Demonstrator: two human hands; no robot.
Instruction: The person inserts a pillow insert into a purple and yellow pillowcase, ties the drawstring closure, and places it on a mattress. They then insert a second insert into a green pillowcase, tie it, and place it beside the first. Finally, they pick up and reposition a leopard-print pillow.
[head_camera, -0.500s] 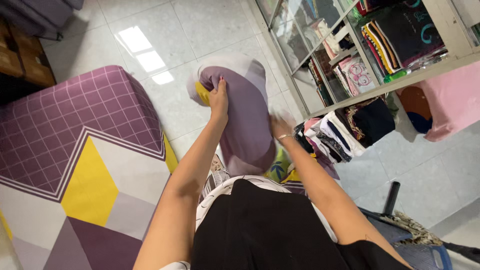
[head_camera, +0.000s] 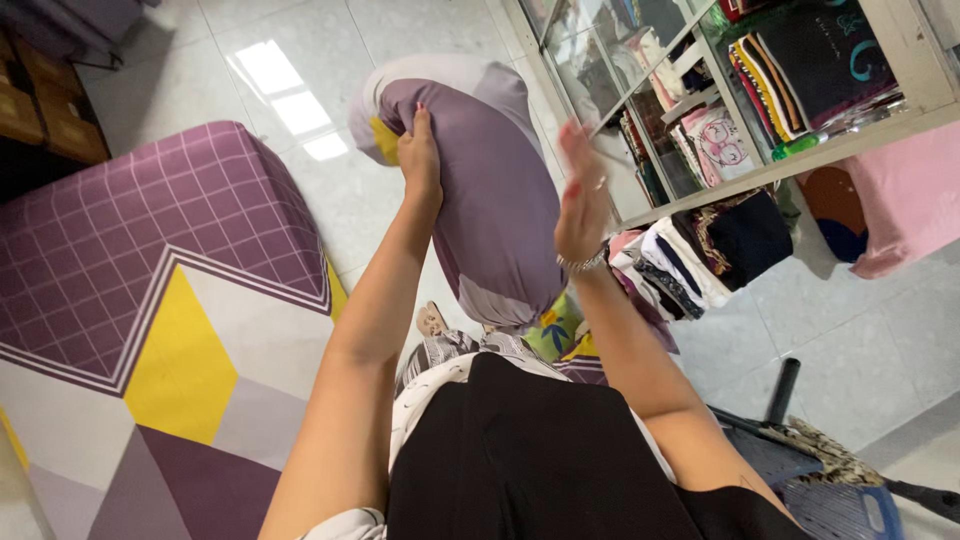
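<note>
Left hand: my left hand (head_camera: 420, 158) is closed on the top end of the purple pillow (head_camera: 490, 200). My fingers pinch the cloth near a small yellow patch, and the arm is stretched out in front of me.

Right hand: my right hand (head_camera: 582, 200) is open and flat, with the fingers straight and together. It holds nothing. It is just beside the right side of the pillow; I cannot tell if it touches the cloth.

Pillow: it is long and full, in a purple cover with a paler border. It hangs upright in the air in front of me, above the white tiled floor (head_camera: 330, 40), with its lower end near my lap.

Wrist: a thin bracelet (head_camera: 582, 264) sits on my right wrist.

To my left: a mattress (head_camera: 160, 300) in a cover with purple checks, yellow and grey shapes, lying low on the floor.

To my right: a glass cabinet (head_camera: 700, 110) with folded cloths inside, and a pile of folded clothes (head_camera: 690, 260) on the floor just below it.

Further right: a pink cloth (head_camera: 905, 195) hangs beside the cabinet.
</note>
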